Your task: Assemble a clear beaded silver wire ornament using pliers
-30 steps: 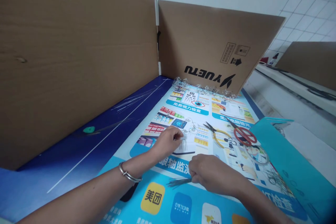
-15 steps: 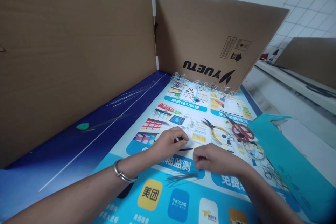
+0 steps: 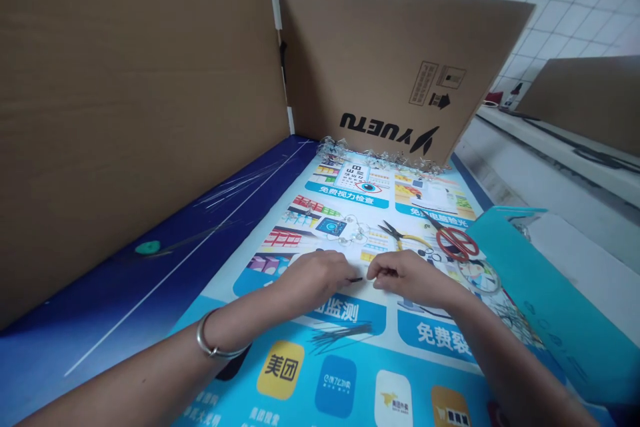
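My left hand [image 3: 323, 277], with a silver bangle on its wrist, is over the printed sheet, its fingers closed in a pinch. A short dark strip [image 3: 355, 279] shows at its fingertips; I cannot tell whether it is held or printed. Close by on the right, my right hand [image 3: 413, 273] has its fingertips pressed together. Whatever either hand pinches is too small to make out. Just below the hands lies a loose bundle of thin dark wires [image 3: 343, 335]. A strand of clear beads [image 3: 355, 230] lies beyond my left hand.
Yellow-handled pliers [image 3: 405, 235] and red-handled scissors [image 3: 455, 242] lie beyond my right hand, with a clear round roll [image 3: 479, 277] nearby. A turquoise box [image 3: 545, 300] stands at right. Cardboard panels [image 3: 400, 67] rise behind and left. Beaded wire pieces [image 3: 380, 159] line the back edge.
My right hand has moved up and away from me, level with my left hand. The left hand has turned so its back faces up more. The view has shifted slightly.
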The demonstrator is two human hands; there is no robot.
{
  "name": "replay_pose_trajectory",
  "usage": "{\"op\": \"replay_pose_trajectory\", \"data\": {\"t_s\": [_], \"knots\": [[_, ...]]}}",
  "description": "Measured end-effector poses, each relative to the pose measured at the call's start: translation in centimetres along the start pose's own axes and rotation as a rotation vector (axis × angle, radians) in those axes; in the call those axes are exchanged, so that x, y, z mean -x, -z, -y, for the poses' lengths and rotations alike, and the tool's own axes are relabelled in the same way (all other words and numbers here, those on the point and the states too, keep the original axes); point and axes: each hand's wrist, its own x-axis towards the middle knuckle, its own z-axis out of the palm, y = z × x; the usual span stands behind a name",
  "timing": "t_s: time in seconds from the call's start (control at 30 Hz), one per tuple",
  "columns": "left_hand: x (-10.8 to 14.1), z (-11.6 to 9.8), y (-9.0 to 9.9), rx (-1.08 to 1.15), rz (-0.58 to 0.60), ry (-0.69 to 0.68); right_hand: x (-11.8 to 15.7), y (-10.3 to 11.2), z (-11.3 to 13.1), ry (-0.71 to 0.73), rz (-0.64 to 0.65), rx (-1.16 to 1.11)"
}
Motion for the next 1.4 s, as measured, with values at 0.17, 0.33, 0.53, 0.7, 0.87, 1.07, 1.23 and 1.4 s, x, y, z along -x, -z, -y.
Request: {"op": "replay_pose_trajectory", "data": {"t_s": [0.17, 0.33, 0.53, 0.7, 0.87, 1.07, 1.23, 1.4], "knots": [[0.4, -0.3, -0.1, -0.308, 0.022, -0.035, -0.1, -0.4, 0.6, 0.005, -0.035, 0.108], [0.3, -0.9, 0.3, -0.467, 0.005, -0.044, -0.5, -1.9, 1.3, -0.030, -0.113, 0.290], [0.1, -1.2, 0.2, -0.479, 0.020, -0.062, -0.7, -3.5, 2.1, -0.070, -0.158, 0.427], [0.5, -1.4, -0.1, -0.470, 0.052, -0.018, -0.8, -4.0, 2.2, -0.076, -0.181, 0.473], [0.5, -1.6, -0.1, -0.518, 0.063, -0.044, -0.9, -4.4, 2.1, -0.075, -0.209, 0.486], [0.5, -1.5, -0.3, -0.519, 0.079, -0.044, -1.1, -4.8, 1.8, -0.082, -0.225, 0.461], [0.6, -1.5, -0.3, -0.526, 0.089, -0.034, -1.4, -5.1, 1.6, -0.087, -0.232, 0.420], [0.5, -1.5, -0.2, -0.545, 0.079, -0.045, -1.5, -5.4, 1.4, -0.087, -0.265, 0.321]]}}
